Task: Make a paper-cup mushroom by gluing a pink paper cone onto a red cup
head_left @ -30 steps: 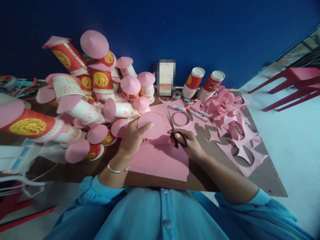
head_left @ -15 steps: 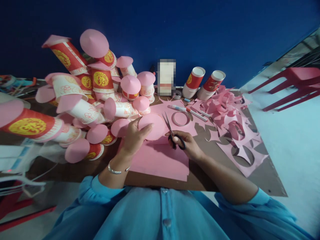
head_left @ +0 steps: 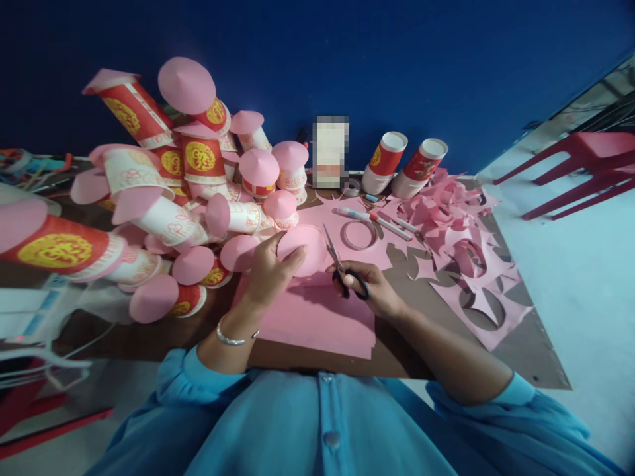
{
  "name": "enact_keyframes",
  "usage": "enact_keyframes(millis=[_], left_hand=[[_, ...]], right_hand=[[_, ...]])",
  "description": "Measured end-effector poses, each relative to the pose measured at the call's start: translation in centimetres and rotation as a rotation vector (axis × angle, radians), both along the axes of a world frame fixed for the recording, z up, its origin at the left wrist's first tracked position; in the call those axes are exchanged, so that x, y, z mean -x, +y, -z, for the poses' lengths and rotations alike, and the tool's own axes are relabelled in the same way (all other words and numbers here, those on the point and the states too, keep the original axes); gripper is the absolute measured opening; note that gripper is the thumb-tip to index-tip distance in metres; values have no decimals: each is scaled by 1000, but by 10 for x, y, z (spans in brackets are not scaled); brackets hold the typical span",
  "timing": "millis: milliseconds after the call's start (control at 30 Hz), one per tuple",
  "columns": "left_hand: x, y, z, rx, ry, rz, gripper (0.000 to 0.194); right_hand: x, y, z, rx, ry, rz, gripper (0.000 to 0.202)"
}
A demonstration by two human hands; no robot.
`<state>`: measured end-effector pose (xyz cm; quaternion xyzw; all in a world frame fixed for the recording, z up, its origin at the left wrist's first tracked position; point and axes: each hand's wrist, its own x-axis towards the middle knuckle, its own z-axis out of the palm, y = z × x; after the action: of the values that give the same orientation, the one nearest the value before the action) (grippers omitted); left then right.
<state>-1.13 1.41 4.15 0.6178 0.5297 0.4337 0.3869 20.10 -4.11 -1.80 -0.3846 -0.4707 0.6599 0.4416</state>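
My left hand pinches a pink paper disc, thumb on top and fingers hidden beneath it. In my right hand is a pair of scissors with black handles, its blades pointing up and away, just right of the disc's edge. Below both hands lies a stack of pink paper sheets. Just beyond the scissors, a tape-like ring rests on pink paper, with a marker pen beside it.
Paper cups with pink cone tops crowd the table's left side. Two stacks of red-and-white cups stand at the back right, near a heap of pink paper offcuts. A blurred upright panel leans against the blue wall. A red stool is at right.
The disc in my left hand has shifted slightly to the right and turned a little. My right hand and the scissors have barely moved.
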Motion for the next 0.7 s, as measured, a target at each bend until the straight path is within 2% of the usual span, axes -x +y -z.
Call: enact_keyframes(millis=[133,300,367,433,500,567,700], left_hand=[[0,-1,3,-25,44,-4,23],[1,-2,2,-49,35,-12,24],[2,-2,3,-104,58,-29,23],[3,-3,5,-274,138,-8,16],[3,-4,9,-516,262,65,9],[3,-5,16,-710,377,151,14],[2,-7,29,-879,461,174,19]], right_hand=[[0,-1,-1,4,42,-3,53],[2,2,3,20,118,72,51],[2,3,4,32,137,90,49],[3,4,4,44,149,112,47],[4,4,2,61,162,145,48],[4,5,-1,79,184,195,49],[5,7,-6,98,229,256,51]])
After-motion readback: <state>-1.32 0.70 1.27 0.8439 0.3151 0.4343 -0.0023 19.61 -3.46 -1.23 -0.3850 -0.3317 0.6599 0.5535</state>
